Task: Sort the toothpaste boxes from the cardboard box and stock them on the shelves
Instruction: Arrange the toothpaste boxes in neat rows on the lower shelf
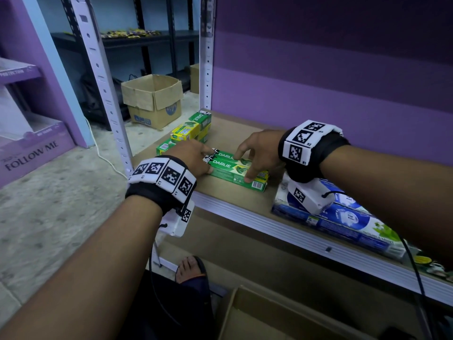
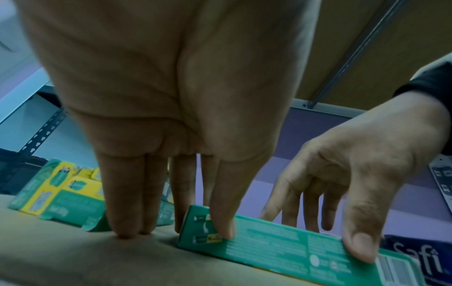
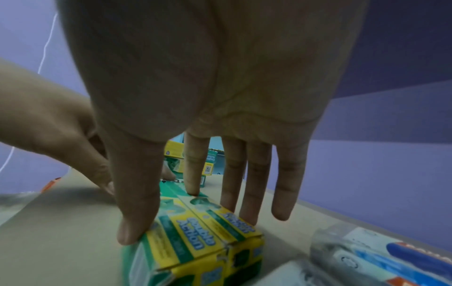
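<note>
Two green Darlie boxes (image 1: 235, 171), side by side, touching, flat on the shelf (image 1: 245, 204) near its front edge. Left hand (image 1: 188, 155) at their left end: thumb on the front side of the near box, fingers straight, tips down on the shelf and against the end. Right hand (image 1: 257, 153) over their right part: fingers spread and nearly straight, thumb on the near box's front side, forefinger on top; neither hand closes round a box. More green-and-yellow boxes (image 1: 188, 132) at the shelf's left edge, apart. Blue packs (image 1: 343, 217) at the front edge, right. Cardboard box (image 1: 245, 317) below the shelf.
</note>
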